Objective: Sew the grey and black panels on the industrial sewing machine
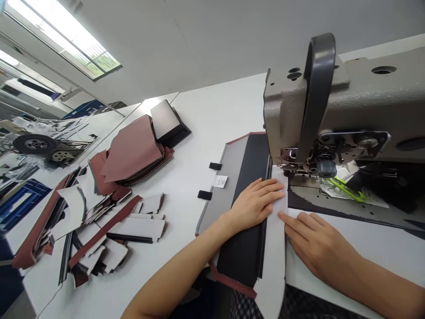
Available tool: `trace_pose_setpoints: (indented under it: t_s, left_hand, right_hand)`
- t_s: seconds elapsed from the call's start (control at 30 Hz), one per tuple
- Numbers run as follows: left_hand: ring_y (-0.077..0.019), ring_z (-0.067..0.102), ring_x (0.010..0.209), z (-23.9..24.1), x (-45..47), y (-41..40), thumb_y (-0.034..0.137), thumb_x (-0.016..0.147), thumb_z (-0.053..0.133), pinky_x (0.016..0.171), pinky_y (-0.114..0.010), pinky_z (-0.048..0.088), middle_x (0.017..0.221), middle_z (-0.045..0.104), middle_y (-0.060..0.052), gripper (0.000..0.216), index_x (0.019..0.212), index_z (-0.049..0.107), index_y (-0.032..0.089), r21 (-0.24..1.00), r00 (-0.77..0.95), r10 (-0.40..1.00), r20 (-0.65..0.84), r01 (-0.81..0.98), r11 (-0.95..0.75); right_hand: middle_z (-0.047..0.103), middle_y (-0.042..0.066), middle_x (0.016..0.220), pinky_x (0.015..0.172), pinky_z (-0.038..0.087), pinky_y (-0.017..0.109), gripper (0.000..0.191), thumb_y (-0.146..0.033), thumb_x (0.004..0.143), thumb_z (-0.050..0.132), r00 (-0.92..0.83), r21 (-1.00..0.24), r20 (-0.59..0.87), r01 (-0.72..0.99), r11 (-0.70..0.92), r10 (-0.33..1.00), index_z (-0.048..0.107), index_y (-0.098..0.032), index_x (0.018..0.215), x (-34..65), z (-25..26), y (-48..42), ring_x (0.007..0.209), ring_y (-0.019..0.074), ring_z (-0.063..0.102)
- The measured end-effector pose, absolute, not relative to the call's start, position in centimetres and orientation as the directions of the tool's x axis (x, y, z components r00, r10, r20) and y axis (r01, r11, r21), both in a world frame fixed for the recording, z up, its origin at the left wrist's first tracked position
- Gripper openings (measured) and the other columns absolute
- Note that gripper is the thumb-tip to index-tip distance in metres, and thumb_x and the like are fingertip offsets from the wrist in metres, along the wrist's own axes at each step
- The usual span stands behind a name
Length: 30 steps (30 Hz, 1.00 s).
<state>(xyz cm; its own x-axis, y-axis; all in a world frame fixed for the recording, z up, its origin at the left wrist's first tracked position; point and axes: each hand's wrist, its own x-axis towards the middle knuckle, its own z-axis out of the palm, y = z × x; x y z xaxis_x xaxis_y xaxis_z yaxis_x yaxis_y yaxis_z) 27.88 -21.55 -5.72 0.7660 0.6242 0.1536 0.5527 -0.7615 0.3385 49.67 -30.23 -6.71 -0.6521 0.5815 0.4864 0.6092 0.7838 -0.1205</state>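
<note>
My left hand (255,206) lies flat on a black and grey panel (244,248) with a reddish-brown edge, its fingertips reaching a white strip (274,266) along the panel's right side. My right hand (315,239) rests beside the strip, its fingertips on the strip's right edge. Neither hand grips anything. The strip's top end runs close under the presser foot (292,166) of a grey industrial sewing machine (332,102). Its needle area is partly hidden by the machine's parts. A small white label (220,181) and two black tabs (205,195) lie on the panel's left edge.
Stacks of cut reddish-brown, white and black pieces (131,153) lie across the white table (212,106) to the left. Yellow-green thread snips (345,189) sit on papers behind the needle plate. A blue crate (20,204) and machinery stand at far left.
</note>
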Motion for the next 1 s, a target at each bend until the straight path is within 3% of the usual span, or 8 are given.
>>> trace_pose_setpoints:
  t_s: [0.33, 0.57, 0.7, 0.8, 1.0]
  left_hand:
    - [-0.0204, 0.049, 0.139, -5.6, 28.6, -16.8, 0.016, 0.097, 0.041, 0.121, -0.044, 0.033, 0.144, 0.059, -0.004, 0.037, 0.125, 0.065, 0.023, 0.327, 0.790, 0.595, 0.145, 0.529, -0.783]
    - [-0.0213, 0.060, 0.122, -6.1, 29.5, -14.5, 0.009, 0.091, 0.043, 0.117, -0.043, 0.038, 0.124, 0.070, -0.006, 0.039, 0.118, 0.067, 0.022, 0.298, 0.786, 0.596, 0.165, 0.536, -0.790]
    - [-0.0220, 0.053, 0.134, -5.1, 29.1, -17.4, 0.017, 0.098, 0.043, 0.119, -0.045, 0.036, 0.135, 0.065, -0.007, 0.031, 0.118, 0.066, 0.020, 0.350, 0.765, 0.609, 0.207, 0.524, -0.777]
    - [-0.0213, 0.047, 0.141, -4.5, 27.7, -21.0, 0.029, 0.099, 0.050, 0.122, -0.044, 0.033, 0.144, 0.058, -0.008, 0.032, 0.129, 0.058, 0.021, 0.413, 0.802, 0.564, 0.197, 0.454, -0.790]
    - [-0.0201, 0.037, 0.148, -5.1, 25.9, -24.1, 0.016, 0.096, 0.043, 0.127, -0.047, 0.021, 0.151, 0.052, -0.006, 0.043, 0.138, 0.051, 0.022, 0.388, 0.813, 0.562, 0.153, 0.474, -0.791]
  right_hand:
    - [0.059, 0.012, 0.139, 0.083, 0.041, 0.043, 0.035, -0.022, 0.099, 0.042, -0.605, -0.147, 0.406, 0.697, 0.702, 0.685, 0.069, -0.006, 0.115, 49.8, -7.0, -29.4, 0.095, 0.0253, 0.050]
    - [0.053, 0.014, 0.145, 0.079, 0.043, 0.045, 0.033, -0.021, 0.097, 0.044, -0.602, -0.122, 0.414, 0.707, 0.697, 0.683, 0.067, -0.007, 0.116, 49.8, -7.3, -29.2, 0.098, 0.0276, 0.050]
    - [0.057, 0.015, 0.139, 0.080, 0.047, 0.041, 0.027, -0.005, 0.092, 0.044, -0.651, -0.173, 0.480, 0.586, 0.791, 0.588, 0.069, -0.007, 0.102, 49.5, -7.2, -30.6, 0.094, 0.0242, 0.051]
    - [0.058, 0.016, 0.136, 0.079, 0.050, 0.039, 0.029, -0.003, 0.093, 0.045, -0.689, -0.212, 0.507, 0.482, 0.850, 0.517, 0.069, -0.006, 0.108, 49.2, -7.3, -31.6, 0.094, 0.0228, 0.053]
    - [0.062, 0.017, 0.129, 0.078, 0.054, 0.037, 0.031, -0.002, 0.093, 0.044, -0.694, -0.246, 0.498, 0.462, 0.852, 0.520, 0.069, -0.006, 0.112, 48.9, -7.5, -32.0, 0.094, 0.0228, 0.057]
